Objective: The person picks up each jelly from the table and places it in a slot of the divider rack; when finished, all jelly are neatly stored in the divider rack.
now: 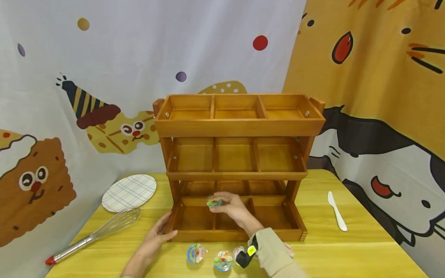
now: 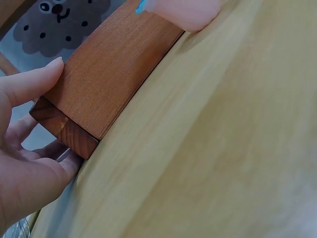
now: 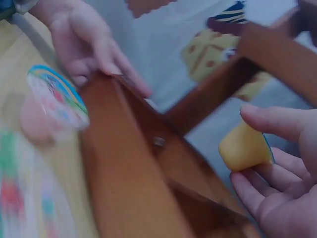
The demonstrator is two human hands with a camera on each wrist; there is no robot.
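Observation:
My right hand [image 1: 234, 209] pinches a small jelly cup [image 1: 213, 202] between thumb and fingers, over the bottom tray of a three-tier wooden rack [image 1: 240, 128]. Yellow jelly shows through this cup [image 3: 243, 148] in the right wrist view, its lid edge turned toward the palm. At the rack's lower left front corner, my left hand [image 1: 154, 237] grips the bottom tray's end [image 2: 106, 74], thumb on the front board and fingers round the side. Several jelly cups with printed lids lie before the rack, among them a pink one [image 3: 37, 116] and one in the middle [image 1: 223, 261].
On the left of the yellow wood-grain table [image 1: 368, 251] lie a checked plate [image 1: 130, 193] and a whisk [image 1: 104, 231] with a red handle tip. A white knife [image 1: 336, 211] lies to the right. Printed cartoon curtain [image 1: 222, 42] hangs behind the rack.

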